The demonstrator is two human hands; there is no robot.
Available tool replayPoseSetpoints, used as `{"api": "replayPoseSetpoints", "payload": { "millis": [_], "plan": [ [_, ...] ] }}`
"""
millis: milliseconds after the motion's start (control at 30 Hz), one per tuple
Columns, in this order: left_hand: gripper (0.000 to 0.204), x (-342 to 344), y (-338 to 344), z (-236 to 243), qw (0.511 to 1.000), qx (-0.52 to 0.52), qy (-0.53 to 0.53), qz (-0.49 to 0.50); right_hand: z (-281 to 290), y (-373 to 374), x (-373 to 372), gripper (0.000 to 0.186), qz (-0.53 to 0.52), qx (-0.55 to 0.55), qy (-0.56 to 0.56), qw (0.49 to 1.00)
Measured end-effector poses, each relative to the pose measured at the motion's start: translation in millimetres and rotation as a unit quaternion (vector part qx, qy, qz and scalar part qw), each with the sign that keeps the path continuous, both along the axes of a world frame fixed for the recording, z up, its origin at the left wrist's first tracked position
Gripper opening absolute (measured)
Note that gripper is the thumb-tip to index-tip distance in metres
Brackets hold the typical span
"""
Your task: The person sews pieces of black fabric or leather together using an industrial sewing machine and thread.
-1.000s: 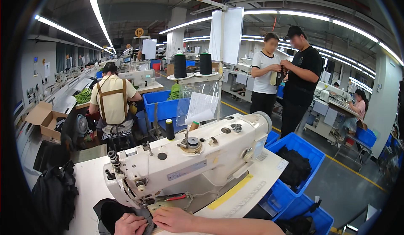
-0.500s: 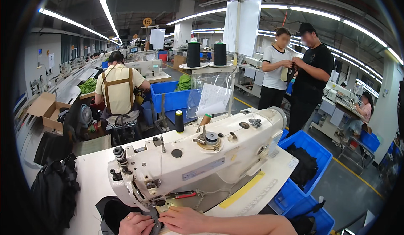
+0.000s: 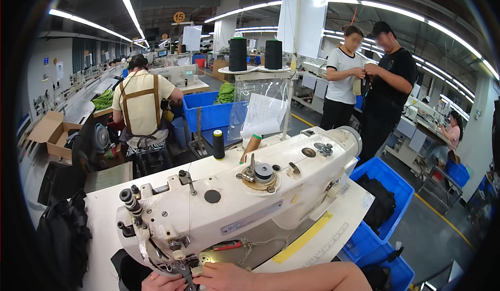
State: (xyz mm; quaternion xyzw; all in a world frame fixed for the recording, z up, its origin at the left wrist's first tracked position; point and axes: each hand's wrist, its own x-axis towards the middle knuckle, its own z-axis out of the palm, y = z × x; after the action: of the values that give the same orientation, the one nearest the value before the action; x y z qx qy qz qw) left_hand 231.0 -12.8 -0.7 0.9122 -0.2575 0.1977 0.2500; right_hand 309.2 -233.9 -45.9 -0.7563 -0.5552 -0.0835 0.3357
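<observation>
A white industrial sewing machine stands across the table before me. Its needle end is at the left, low in the picture. My left hand is closed on a dark piece of fabric at the needle. From the other side my right hand has its fingers bent together at that fabric's edge, beside a small pale block; the fingertips are partly hidden. More black fabric stands up left of my left hand. The needle tip and the stitching cannot be made out.
Red-handled snips lie under the machine arm. A black fabric pile hangs at the table's left edge. Blue bins with black pieces stand at right. Thread cones rise behind. One person sits ahead; two others stand at right.
The view has shifted slightly, so the machine's needle end and my hands sit lower and farther left in it. Both hands stay at the needle with the dark fabric.
</observation>
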Motion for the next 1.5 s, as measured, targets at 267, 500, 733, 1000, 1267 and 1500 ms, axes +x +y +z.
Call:
{"api": "replayPoseSetpoints", "payload": {
  "millis": [267, 500, 733, 1000, 1267, 1500],
  "plan": [
    [0.018, 0.5, 2.0, -3.0, 1.000, 0.004, 0.011, -0.001, -0.6, 1.8, -0.2, 0.022, -0.007, -0.012, 0.008, 1.000],
    [0.019, -1.6, 1.6, 0.2, 1.000, -0.005, 0.026, 0.001, -1.5, 3.4, -0.4, 0.021, -0.014, -0.011, -0.001, 1.000],
    [0.019, -1.1, 1.1, 0.5, 1.000, -0.005, 0.025, 0.000, -1.8, 2.2, -0.6, 0.021, -0.015, -0.011, -0.001, 1.000],
    [0.020, -1.2, 1.4, 0.0, 1.000, -0.004, 0.024, -0.002, -1.1, 3.2, 0.1, 0.018, -0.011, -0.011, 0.012, 1.000],
    [0.019, -0.9, 0.2, 1.5, 1.000, -0.008, 0.015, -0.004, 0.0, 4.1, 0.7, 0.014, -0.014, 0.005, 0.009, 1.000],
    [0.018, -1.2, 1.0, 0.7, 1.000, -0.002, 0.019, -0.005, 0.8, 4.7, -0.2, 0.012, -0.017, 0.014, 0.017, 1.000]
  ]
}}
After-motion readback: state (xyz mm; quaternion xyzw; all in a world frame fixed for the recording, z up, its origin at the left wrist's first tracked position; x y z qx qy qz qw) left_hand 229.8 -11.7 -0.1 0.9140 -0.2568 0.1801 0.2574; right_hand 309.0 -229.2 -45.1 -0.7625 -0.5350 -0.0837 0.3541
